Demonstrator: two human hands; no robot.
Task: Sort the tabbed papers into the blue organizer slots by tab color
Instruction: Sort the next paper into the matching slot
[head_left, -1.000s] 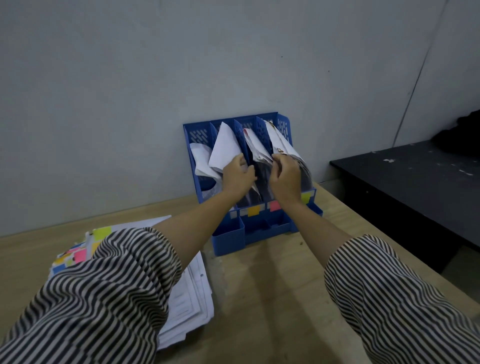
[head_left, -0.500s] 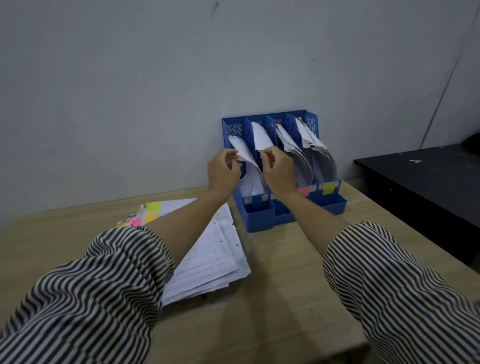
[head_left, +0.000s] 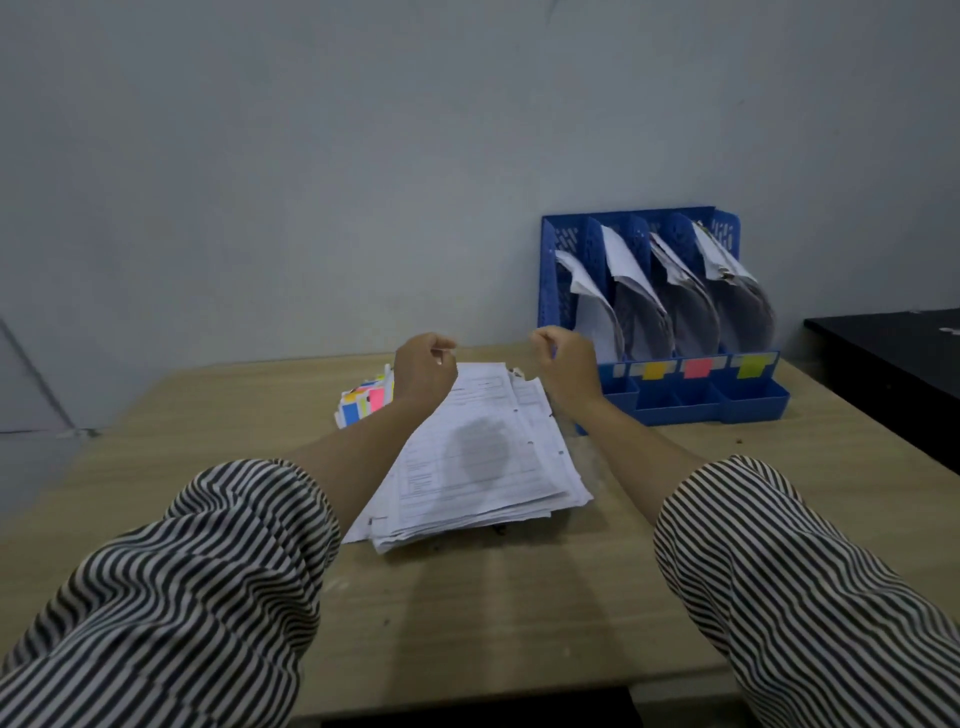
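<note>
A blue four-slot organizer stands against the wall at the back right, with curled white sheets in each slot. Its front carries a yellow label, a pink label and a lime label. A stack of tabbed papers lies flat in the middle of the desk, its colored tabs sticking out at the far left edge. My left hand and my right hand hover above the stack's far end, fingers curled, holding nothing.
The wooden desk ends at its front edge near the bottom. A black table sits lower at the right. A grey wall closes the back.
Both hands have let go of the sheets in the organizer's left slots and pulled back left over the paper stack. The view has swung left.
</note>
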